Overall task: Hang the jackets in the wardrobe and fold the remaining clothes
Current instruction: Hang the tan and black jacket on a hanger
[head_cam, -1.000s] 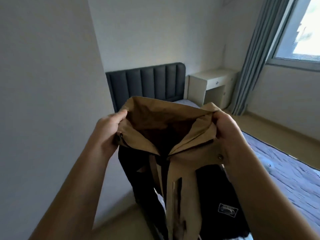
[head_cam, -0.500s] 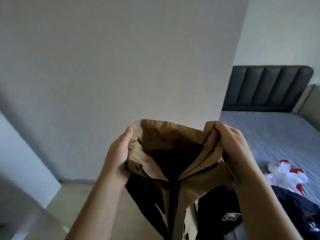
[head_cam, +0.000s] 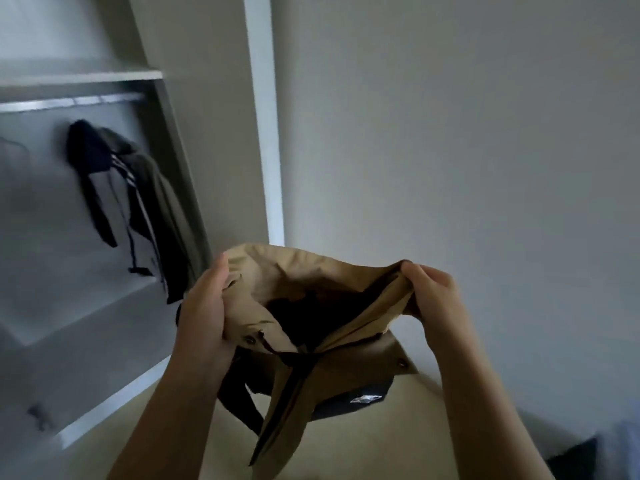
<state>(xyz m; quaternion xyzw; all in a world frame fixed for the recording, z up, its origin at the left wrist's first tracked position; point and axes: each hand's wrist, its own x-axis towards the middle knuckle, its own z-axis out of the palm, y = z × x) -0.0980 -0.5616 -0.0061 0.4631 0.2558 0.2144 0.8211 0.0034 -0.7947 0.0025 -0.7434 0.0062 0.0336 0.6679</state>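
I hold a tan jacket (head_cam: pixel 311 271) with black lower panels by its collar in front of me. My left hand (head_cam: pixel 204 310) grips the left side of the collar and my right hand (head_cam: pixel 429 296) pinches the right side, so the neck gapes toward me. The rest of the jacket hangs down over the floor. To the left stands the open wardrobe (head_cam: pixel 166 140) with a metal rail (head_cam: pixel 69 102) under a shelf. Dark jackets (head_cam: pixel 138 188), one with white stripes, hang inside it.
A white wardrobe frame post (head_cam: pixel 265 116) rises just behind the tan jacket. A plain wall (head_cam: pixel 467 133) fills the right side. Beige floor (head_cam: pixel 381 438) lies below. A dark and bluish corner of something (head_cam: pixel 595 455) shows at the bottom right.
The view has swung left from the bed and headboard to the open wardrobe. Both hands keep the same hold on the tan jacket's collar.
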